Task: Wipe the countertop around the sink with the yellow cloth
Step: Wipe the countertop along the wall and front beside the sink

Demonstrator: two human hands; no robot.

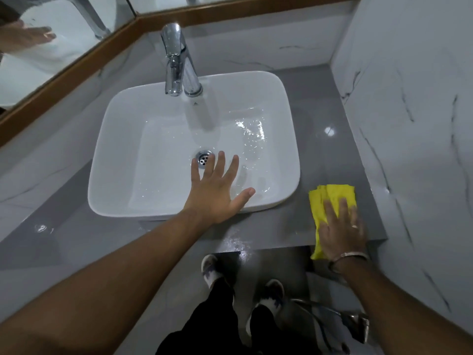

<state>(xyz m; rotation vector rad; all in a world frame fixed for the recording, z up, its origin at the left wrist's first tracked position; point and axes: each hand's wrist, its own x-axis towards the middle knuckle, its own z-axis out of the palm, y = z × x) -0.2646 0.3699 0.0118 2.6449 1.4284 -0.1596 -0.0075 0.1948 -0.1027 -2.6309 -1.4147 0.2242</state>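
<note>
A white rectangular sink (117, 160) sits on a grey countertop (330, 155), with water in its basin. The yellow cloth (330, 198) lies folded on the countertop's front right corner, its near end hanging over the edge. My right hand (343, 226) presses flat on the cloth, fingers spread, a ring on one finger and a bangle at the wrist. My left hand (217, 190) is open with fingers apart, over the sink's front rim, its fingertips near the drain (203, 157). It holds nothing.
A chrome tap (179, 60) stands at the sink's back rim. A white marble wall (409, 124) closes the right side. Wood-framed mirrors (51, 60) run behind and to the left. Water drops lie on the front countertop. My feet and a metal hose are below.
</note>
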